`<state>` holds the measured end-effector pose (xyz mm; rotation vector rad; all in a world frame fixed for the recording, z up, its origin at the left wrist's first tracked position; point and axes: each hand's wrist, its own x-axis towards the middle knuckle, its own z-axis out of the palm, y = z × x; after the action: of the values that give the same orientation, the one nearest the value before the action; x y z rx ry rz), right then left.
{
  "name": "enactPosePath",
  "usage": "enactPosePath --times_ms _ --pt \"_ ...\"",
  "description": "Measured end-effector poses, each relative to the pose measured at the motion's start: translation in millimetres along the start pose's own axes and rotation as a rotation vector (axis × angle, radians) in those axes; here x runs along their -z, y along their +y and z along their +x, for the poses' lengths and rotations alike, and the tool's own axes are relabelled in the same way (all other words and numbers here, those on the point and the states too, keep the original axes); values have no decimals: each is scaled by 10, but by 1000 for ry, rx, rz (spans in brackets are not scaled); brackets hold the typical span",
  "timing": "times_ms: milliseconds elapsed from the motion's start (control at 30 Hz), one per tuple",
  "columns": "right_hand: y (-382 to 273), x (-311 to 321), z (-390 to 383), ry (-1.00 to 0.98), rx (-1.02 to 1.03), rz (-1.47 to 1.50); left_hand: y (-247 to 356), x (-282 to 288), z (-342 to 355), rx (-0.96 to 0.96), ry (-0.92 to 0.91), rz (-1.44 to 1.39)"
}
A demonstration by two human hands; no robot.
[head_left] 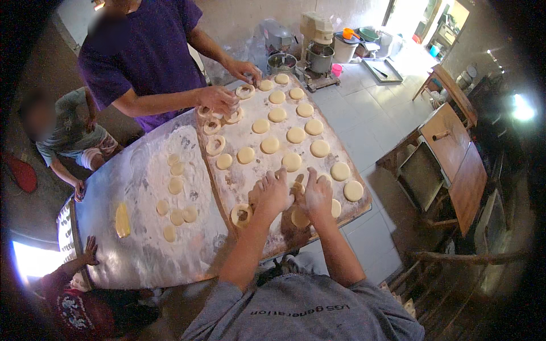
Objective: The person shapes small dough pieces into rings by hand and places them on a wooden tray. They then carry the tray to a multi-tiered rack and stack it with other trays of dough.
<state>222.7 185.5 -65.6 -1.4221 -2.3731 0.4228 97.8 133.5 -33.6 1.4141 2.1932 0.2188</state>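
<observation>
Pale round dough discs (270,145) lie spread over a flour-dusted brown board (230,187). My left hand (273,194) is low over its near part, fingers apart, just below one disc (292,162). Beside it, my right hand (319,196) has its index finger stretched forward and its thumb toward the left hand. Something pale in shadow shows between the two hands, too covered to make out. A shaded disc (300,217) lies by my right wrist, and another disc (336,208) lies right of it. A dough ring (242,215) rests left of my left forearm.
Across the board, a co-worker in a purple shirt (149,62) handles dough rings (215,145). Leftward, a floured metal tabletop (114,261) bears small discs (176,185) and a yellow piece (122,220). Two other people are at its far left. Mixers (318,54) stand behind; a wooden table (455,153) is right.
</observation>
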Motion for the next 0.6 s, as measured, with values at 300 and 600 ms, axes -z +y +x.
enactPosePath --times_ms 300,600 --pt "322 297 85 38 -109 -65 47 319 476 23 183 50" --pt "-776 358 390 -144 11 434 -1121 396 112 -100 520 -603"
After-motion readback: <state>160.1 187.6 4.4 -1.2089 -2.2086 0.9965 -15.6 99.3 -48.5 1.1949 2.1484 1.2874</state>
